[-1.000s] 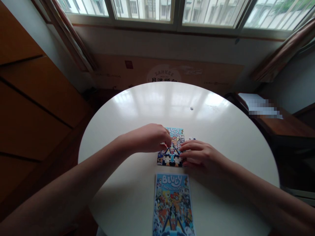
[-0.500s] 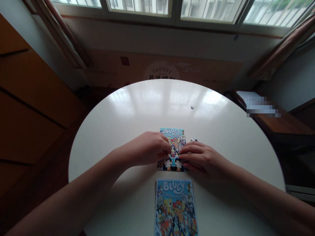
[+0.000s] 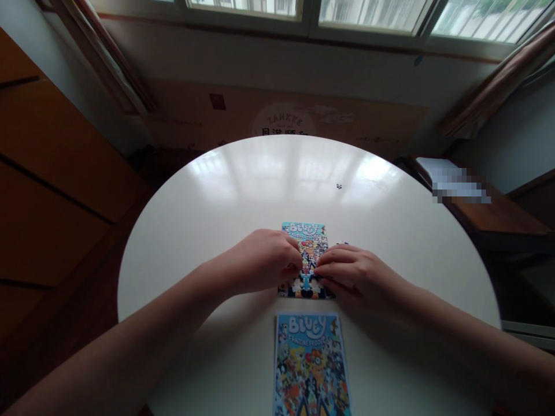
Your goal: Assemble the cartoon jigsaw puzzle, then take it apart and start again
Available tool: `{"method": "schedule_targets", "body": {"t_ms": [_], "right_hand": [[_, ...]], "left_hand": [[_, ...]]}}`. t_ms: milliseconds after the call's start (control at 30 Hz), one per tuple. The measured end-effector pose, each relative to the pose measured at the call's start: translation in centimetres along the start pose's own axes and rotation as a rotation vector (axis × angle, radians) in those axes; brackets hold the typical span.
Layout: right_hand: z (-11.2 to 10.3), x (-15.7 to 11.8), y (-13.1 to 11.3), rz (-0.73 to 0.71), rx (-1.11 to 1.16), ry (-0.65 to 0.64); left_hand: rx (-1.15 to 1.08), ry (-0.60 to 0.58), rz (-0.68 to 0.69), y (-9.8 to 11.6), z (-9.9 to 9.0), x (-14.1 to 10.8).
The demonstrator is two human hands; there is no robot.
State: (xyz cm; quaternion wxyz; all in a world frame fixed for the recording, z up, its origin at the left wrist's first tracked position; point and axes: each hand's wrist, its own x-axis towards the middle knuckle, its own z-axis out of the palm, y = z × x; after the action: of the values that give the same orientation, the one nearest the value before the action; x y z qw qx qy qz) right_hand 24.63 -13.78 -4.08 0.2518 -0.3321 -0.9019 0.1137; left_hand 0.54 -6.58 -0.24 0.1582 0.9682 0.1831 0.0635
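Puzzle (image 3: 309, 257) pieces sit under the fingers of the left hand (image 3: 264, 260) and right hand (image 3: 353, 273), which curl and press down, gripping nothing. It looks almost whole, between both hands on the white worktop (image 3: 243, 190). 1 piece (image 3: 339, 186) lies far off, and the picture card (image 3: 310, 364) is near.

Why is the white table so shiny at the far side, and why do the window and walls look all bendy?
Head view: the round table mirrors the bright window, giving pale glare patches; the wide lens bows the edges; the left hand and right hand on the jigsaw puzzle cast soft shadows toward the camera; the corners are dim.
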Motion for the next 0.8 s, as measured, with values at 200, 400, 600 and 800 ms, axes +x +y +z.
{"method": "schedule_targets", "body": {"t_ms": [200,400,600,800], "right_hand": [[-0.5,0.6,-0.7,0.087,-0.033,-0.084],[-0.9,1.9,-1.2,0.170,-0.095,-0.153],[-1.7,1.6,-0.5,0.163,0.019,-0.168],[-2.2,1.4,-0.4,0.071,0.005,-0.179]], "left_hand": [[0.002,0.004,-0.013,0.0,0.0,0.0],[-0.002,0.018,-0.007,0.1,0.0,0.0],[-0.023,0.011,0.004,0.0,-0.1,-0.1],[-0.058,-0.024,0.013,-0.3,-0.4,-0.4]]}}
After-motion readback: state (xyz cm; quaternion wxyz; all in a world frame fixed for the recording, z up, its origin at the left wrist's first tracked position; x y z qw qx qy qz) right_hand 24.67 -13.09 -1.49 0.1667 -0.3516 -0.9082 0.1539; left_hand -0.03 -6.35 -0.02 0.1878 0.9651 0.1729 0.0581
